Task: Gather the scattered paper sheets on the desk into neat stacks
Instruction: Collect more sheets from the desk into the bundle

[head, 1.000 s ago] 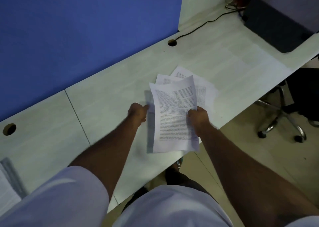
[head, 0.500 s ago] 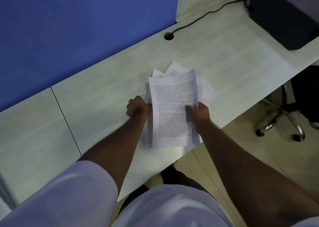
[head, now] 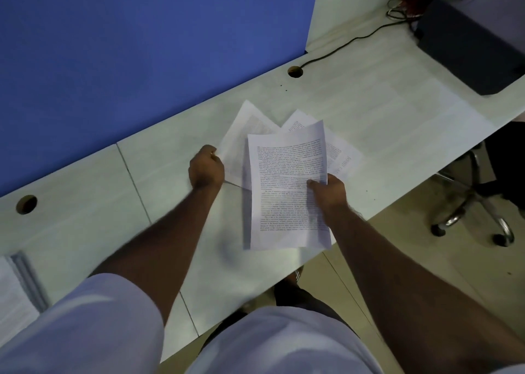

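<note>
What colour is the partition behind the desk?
Blue partition, plain, shown in the head view.

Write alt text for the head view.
A person's right hand grips a printed white paper sheet above a pale wooden desk, while the left hand pinches another white sheet lying there. A blue partition panel stands behind.

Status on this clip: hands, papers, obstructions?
Right hand grips printed white sheets. Left hand pinches a loose white sheet. More sheets fanned beneath. Nothing blocking.

Both arms reach forward, left hand [head: 206,169] and right hand [head: 329,191] (fingers curled) each pinching.
</note>
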